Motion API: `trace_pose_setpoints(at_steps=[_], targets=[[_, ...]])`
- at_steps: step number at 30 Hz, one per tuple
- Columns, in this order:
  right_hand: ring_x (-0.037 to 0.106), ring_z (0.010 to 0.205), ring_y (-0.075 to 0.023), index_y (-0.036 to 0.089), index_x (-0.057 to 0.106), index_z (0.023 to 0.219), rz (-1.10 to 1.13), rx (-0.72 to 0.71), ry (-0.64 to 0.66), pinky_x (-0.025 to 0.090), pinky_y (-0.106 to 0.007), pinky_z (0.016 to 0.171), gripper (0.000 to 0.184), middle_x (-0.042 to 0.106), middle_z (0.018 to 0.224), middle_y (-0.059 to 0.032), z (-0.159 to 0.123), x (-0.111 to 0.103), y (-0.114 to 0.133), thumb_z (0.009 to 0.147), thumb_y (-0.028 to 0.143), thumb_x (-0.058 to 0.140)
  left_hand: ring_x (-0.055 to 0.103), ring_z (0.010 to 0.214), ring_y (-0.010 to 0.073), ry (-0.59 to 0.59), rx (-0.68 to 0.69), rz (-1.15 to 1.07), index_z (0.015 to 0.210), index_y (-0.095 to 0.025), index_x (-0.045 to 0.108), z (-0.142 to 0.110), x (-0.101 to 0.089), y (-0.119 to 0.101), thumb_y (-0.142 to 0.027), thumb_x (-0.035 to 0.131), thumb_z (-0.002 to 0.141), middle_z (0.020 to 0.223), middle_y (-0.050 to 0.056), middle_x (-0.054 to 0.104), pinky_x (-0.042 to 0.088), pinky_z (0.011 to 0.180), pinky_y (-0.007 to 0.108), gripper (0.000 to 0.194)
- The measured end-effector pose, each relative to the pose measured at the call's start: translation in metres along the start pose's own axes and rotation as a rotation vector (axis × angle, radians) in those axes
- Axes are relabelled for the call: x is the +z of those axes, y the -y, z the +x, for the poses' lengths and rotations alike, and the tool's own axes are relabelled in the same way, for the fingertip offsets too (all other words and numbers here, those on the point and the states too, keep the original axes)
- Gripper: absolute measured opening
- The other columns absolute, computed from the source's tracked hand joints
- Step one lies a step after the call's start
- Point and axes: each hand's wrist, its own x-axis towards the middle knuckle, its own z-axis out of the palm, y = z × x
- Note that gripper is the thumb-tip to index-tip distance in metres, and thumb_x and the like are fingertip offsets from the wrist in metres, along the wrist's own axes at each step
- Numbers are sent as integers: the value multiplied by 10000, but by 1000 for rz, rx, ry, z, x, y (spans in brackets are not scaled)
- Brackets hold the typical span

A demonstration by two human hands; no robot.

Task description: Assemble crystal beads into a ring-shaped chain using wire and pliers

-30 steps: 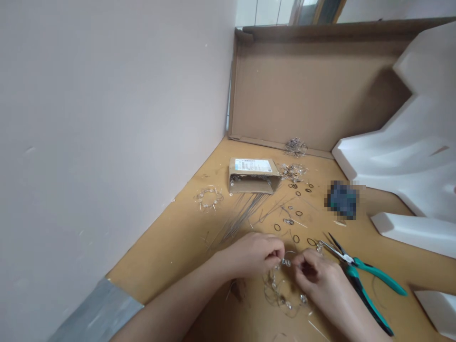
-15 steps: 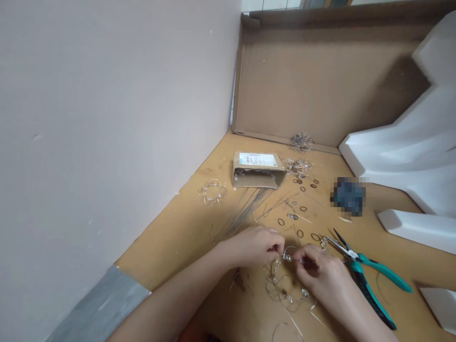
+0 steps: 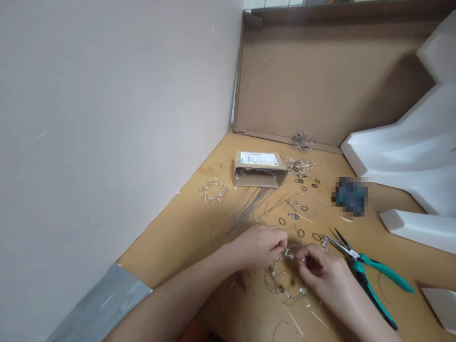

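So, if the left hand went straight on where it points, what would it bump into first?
Probably the clear bead just ahead of the left hand, then the right hand, though depth is unclear.

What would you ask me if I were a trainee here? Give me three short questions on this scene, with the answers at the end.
1. Multiple choice: what colour are the handles of the pliers?
A) red
B) green and black
C) yellow
2. True or false: the left hand and the right hand are both at the beaded wire, and the pliers lie out of both hands.
3. Fill the gap with "toward" or "away from": the small cardboard box has its open side facing ____ the hands.

Key: 1. B. 2. True. 3. Toward.
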Motion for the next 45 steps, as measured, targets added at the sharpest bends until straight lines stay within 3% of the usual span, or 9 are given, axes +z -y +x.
trace_pose_setpoints(at_steps=[6,14,20,27,34,40,45], targets=[[569,512,-143,231,549,640,42,-1,22,436,-247,514,131,600,570,9,0,2,0,751,202,486,543,692,119,-70,-71,-32,762,-203,592,1,-1,-3,-155,507,773,742,-25,633,347,607,210,98],[576,538,-146,222,562,661,55,25,45,444,-255,530,170,601,604,2,-1,1,-3,800,256,471,525,633,84,-97,-165,-279,749,-178,612,3,5,-3,-137,520,761,692,-35,608,358,583,178,101],[577,528,-145,227,554,632,59,-23,27,449,-250,518,188,603,582,2,2,2,-2,791,225,454,509,666,95,-118,-98,-212,709,-177,609,2,4,-4,-112,542,740,724,-24,588,358,617,192,99],[562,455,-130,237,539,601,61,-14,-86,429,-218,446,158,595,526,22,2,2,-2,748,230,483,482,622,93,-162,-165,-244,665,-167,559,2,7,-9,-68,520,687,667,-27,552,350,571,183,109],[528,434,-125,240,528,620,34,0,-89,405,-220,435,152,575,519,28,-3,7,-6,767,235,486,476,627,91,-194,-127,-210,656,-171,523,1,5,-11,-70,496,691,685,-25,531,353,574,190,110],[543,472,-129,239,556,664,118,29,-44,415,-219,456,180,592,550,22,-3,1,2,816,281,469,502,613,87,-281,-240,-378,659,-169,519,3,9,-10,-68,511,643,673,-26,557,394,579,187,103],[560,519,-141,232,572,705,169,66,26,438,-230,497,209,604,586,2,-4,-7,0,847,329,452,492,557,76,-221,-319,-712,692,-159,518,6,12,-4,-115,569,656,596,-41,532,385,518,175,77]])
